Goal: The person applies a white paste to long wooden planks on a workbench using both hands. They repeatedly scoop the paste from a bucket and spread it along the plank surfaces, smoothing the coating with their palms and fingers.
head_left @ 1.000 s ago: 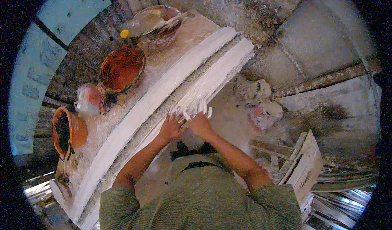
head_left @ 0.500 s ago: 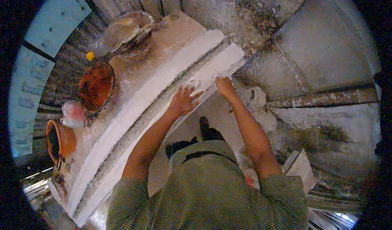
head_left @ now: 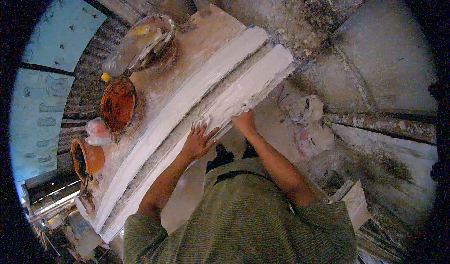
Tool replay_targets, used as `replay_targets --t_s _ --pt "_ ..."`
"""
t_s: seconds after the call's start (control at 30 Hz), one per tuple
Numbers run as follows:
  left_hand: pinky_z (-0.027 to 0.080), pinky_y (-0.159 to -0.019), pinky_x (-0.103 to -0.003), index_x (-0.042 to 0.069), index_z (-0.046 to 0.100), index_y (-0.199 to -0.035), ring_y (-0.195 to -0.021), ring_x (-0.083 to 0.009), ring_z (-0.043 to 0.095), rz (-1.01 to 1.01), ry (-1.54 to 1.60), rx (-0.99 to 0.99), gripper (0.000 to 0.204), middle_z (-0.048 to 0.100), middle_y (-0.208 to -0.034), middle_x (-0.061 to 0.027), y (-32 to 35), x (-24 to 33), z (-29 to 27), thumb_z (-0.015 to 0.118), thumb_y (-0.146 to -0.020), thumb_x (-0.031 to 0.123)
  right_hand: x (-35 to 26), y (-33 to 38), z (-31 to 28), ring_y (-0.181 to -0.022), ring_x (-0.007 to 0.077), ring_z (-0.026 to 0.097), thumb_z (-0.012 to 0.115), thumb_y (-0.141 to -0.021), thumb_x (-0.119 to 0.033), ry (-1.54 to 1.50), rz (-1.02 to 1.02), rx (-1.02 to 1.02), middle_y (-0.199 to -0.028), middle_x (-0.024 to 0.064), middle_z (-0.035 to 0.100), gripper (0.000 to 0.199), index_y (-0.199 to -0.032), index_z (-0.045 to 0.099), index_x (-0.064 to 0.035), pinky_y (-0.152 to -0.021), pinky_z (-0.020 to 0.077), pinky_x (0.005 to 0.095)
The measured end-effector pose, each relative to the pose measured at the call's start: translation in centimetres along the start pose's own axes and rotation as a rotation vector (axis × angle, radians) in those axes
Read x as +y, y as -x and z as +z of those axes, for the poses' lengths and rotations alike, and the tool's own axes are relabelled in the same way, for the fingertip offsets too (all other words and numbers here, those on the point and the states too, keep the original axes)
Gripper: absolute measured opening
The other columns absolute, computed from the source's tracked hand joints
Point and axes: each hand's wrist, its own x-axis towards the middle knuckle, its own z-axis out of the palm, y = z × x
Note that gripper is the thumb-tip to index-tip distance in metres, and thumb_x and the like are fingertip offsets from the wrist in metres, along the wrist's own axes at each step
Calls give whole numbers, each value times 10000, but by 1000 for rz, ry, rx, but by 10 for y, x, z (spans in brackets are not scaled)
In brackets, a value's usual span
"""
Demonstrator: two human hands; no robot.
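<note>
A rough grey concrete floor (head_left: 375,62), stained and crusted with white splatter, filled the upper right of the frame. A corrugated metal wall (head_left: 89,83) ran down the left, with pale blue panels (head_left: 42,118) beside it. Daylight glinted at the lower left, where clutter lay; dim, warm light covered the rest.

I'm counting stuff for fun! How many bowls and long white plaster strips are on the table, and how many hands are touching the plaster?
Orange bowls: 2, one large and one smaller at the table edge
Clear bowl: 1
Long white plaster strips: 2, far and near
Hands on the near strip: 2, left hand and right hand
Total: 7
</note>
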Motion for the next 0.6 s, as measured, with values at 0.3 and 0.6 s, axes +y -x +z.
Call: replay_targets --t_s 0.3,0.6 --pt "59 -1193 -548 364 286 -1515 -1436 -338 285 111 -71 92 531 352 -1532 -142 -45 5 -9 279 -1009 527 35 -33 -37 -1068 449 598 696 -727 -310 109 -45 -108 -1141 293 625 516 -1078 634 63 -982 472 454" --pt "56 -1180 -586 349 342 -1496 -1427 -409 257 190 -65 121 507 328 -1534 -174 -106 5 -32 264 -1017 497 19 -54 -86 -1121 350 603 676 -763 -235 -165 188 9 -1166 226 638 573 -1229 558 77 -965 471 402"
